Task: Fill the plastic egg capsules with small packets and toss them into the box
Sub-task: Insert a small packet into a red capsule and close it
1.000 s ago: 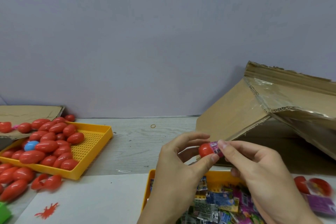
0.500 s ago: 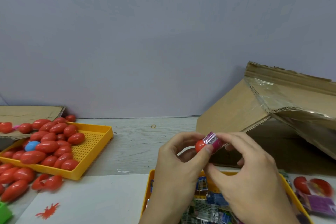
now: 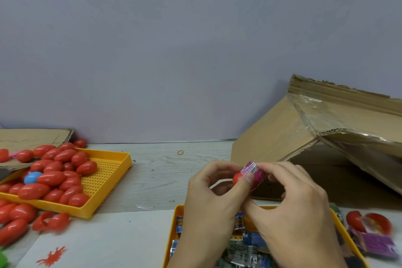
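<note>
Both hands meet raised above the near yellow tray (image 3: 178,213) of packets. The left hand (image 3: 208,204) pinches a red egg half (image 3: 238,177); the right hand (image 3: 291,209) curls its fingertips onto a pink packet (image 3: 253,171), apparently partly inside the half, just before the cardboard box (image 3: 304,137).

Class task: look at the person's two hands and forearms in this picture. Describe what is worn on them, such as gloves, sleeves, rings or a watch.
Both hands are bare. The left hand and right hand show no gloves, and no rings are visible. The wrists and the parts of the forearms in view carry no sleeves, watch or bracelet. The fingernails look short and unpainted.
</note>
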A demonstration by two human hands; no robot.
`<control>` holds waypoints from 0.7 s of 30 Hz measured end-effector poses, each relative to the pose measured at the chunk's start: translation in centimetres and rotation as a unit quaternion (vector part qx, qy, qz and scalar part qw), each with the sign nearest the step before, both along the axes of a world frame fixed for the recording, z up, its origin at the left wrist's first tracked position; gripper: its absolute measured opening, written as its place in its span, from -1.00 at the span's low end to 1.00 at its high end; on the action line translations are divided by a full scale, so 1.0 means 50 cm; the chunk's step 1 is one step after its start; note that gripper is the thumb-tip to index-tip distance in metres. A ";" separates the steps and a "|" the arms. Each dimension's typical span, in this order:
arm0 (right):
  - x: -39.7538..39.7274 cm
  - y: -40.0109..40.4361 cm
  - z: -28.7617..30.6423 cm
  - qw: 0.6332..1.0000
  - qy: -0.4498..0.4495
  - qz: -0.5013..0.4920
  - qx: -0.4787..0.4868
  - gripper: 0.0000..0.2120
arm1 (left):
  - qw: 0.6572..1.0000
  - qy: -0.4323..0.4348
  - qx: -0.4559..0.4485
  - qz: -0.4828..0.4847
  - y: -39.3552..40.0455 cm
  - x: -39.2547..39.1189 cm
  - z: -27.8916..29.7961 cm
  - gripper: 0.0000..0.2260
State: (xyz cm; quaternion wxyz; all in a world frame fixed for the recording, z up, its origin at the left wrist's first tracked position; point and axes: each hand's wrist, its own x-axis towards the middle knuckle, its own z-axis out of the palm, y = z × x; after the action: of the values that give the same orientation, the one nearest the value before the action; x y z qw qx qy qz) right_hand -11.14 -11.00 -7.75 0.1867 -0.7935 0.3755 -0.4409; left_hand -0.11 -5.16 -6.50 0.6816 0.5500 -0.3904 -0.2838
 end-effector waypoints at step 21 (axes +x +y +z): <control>-0.004 0.002 0.004 0.999 -0.036 0.039 0.013 -0.58 | 0.994 -0.031 0.077 -0.069 0.000 0.009 -0.012 -0.82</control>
State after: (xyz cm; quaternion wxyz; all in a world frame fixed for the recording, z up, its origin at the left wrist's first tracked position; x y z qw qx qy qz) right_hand -11.33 -10.90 -7.54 0.2272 -0.7887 0.3434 -0.4566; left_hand 0.35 -5.18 -7.12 0.6037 0.5809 -0.4253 -0.3425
